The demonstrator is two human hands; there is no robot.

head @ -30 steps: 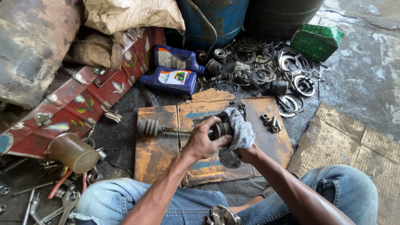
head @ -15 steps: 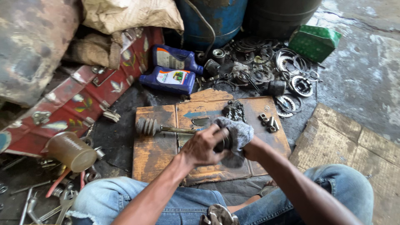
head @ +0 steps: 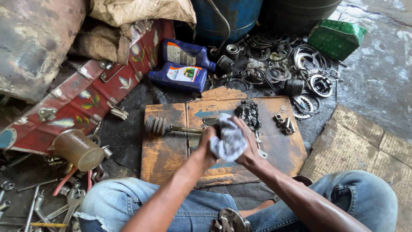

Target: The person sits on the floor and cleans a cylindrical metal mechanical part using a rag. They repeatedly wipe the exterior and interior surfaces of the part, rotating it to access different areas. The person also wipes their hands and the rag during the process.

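Since the earlier frame, both hands have closed over the crumpled grey cloth at frame centre, hiding the joint end of the greasy metal axle shaft with ribbed rubber boot. Left hand and right hand press together around the cloth above the worn orange cardboard sheet. 2 blue oil bottles lie at upper centre.

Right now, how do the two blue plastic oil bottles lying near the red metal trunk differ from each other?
The nearer blue plastic oil bottle shows a bright, colourful label, while the farther blue plastic oil bottle shows a plain pale one. The nearer one lies closer to the brown cardboard sheet; the farther one lies closer to the blue drum. Both lie on their sides, same blue, similar shape.
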